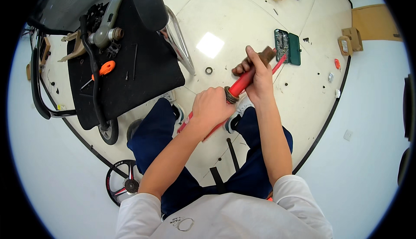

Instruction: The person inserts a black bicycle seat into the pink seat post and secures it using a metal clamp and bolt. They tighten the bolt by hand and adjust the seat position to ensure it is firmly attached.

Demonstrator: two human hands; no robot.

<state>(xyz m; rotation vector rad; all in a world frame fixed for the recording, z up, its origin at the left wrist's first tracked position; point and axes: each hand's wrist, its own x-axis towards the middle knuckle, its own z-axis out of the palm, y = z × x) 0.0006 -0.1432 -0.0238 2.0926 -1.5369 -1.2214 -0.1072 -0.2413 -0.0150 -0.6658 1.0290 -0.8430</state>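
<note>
A red metal tube (241, 83) slants across the middle in front of me, with a rusty brown end piece at its far upper right. Around its lower part sits a dark, dirty ring (231, 95). My left hand (211, 105) is closed on the tube just below the ring. Higher up, my right hand (259, 75) wraps round the tube near the rusty end, its thumb pointing up. More red bars show below my left hand and behind my right hand; whether they join the held tube, I cannot tell.
At left, a black chair seat (151, 72) carries an orange-handled screwdriver (106, 68), a hex key (134, 61) and a grey metal part (104, 33). An open green case (294, 48) of small hardware and a loose ring (209, 70) lie on the floor. A spoked wheel (123, 182) is at lower left.
</note>
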